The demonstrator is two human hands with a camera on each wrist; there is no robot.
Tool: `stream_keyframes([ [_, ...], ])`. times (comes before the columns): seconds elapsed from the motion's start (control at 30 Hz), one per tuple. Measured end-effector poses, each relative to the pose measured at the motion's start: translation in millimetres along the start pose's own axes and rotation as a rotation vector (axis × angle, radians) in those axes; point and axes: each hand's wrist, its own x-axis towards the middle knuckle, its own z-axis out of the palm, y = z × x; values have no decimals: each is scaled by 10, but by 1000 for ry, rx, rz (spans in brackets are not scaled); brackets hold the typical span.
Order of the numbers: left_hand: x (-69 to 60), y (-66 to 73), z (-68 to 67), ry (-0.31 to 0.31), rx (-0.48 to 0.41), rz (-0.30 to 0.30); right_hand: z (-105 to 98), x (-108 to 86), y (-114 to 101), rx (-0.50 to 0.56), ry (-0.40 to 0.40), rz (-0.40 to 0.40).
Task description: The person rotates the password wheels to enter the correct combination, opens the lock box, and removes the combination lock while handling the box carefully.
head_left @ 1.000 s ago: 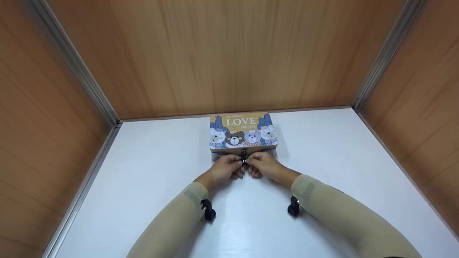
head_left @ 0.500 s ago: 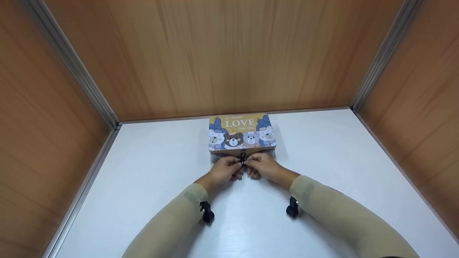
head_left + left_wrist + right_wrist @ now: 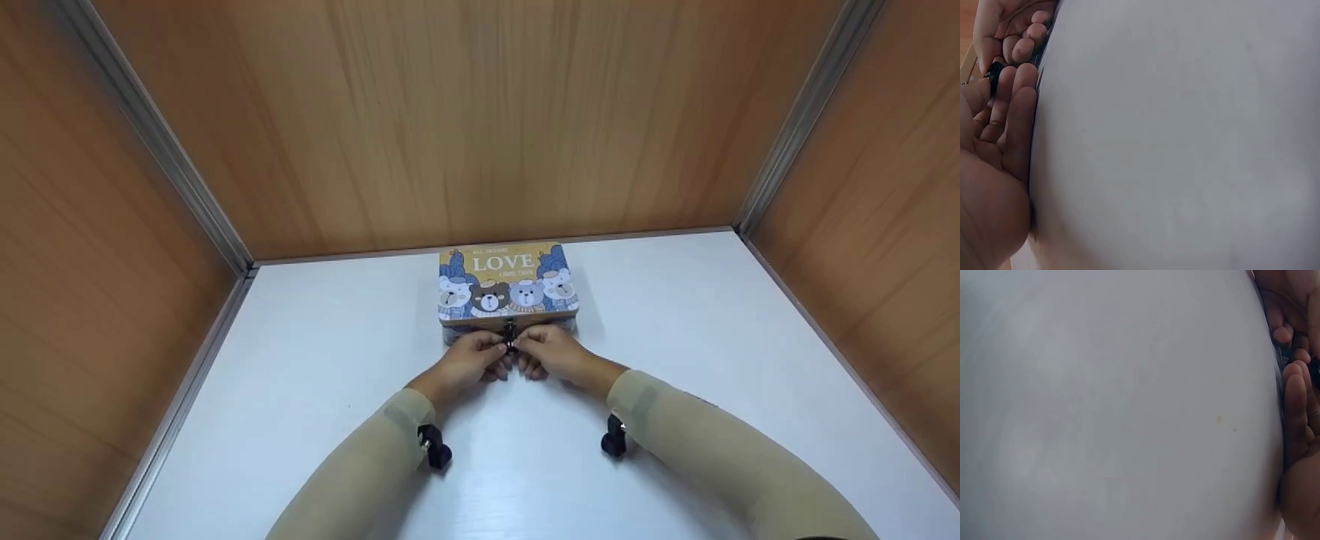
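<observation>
A box (image 3: 506, 281) printed with bears and the word LOVE lies with its lid down. At the middle of its front hangs a small black lock (image 3: 511, 346), partly covered by fingertips. From the left, the left hand (image 3: 469, 358) pinches the lock between thumb and fingers. The right hand (image 3: 553, 351) pinches it from the other side. In the left wrist view the left hand (image 3: 994, 163) has its thumb and fingers at the black lock (image 3: 994, 77). The right wrist view shows the right hand (image 3: 1300, 433) beside the lock's dark edge (image 3: 1315, 371).
The box stands near the back of a white table (image 3: 337, 330). Behind it rises a wooden panel (image 3: 487, 120), with further wooden panels at left (image 3: 97, 262) and right (image 3: 870, 225). Both sleeved forearms reach in from the front, each with a small black device at the wrist.
The whole head view has shifted down slightly. Both hands keep their pinch at the lock, with only slight finger movement, and the box stays in place.
</observation>
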Motion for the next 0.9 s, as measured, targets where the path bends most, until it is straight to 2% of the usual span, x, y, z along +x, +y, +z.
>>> stream_keyframes([
  [0.2,9,2,-15,-11,-17,-11,-23,7,-10,48,8,42],
  [0.47,-5,9,-17,-9,-11,-24,-57,-10,4,85,-7,47],
  [0.67,20,7,-28,-27,-10,-14,-56,-16,12,59,8,25],
  [0.9,31,20,-47,-38,-24,-35,-46,14,24,34,-4,7],
])
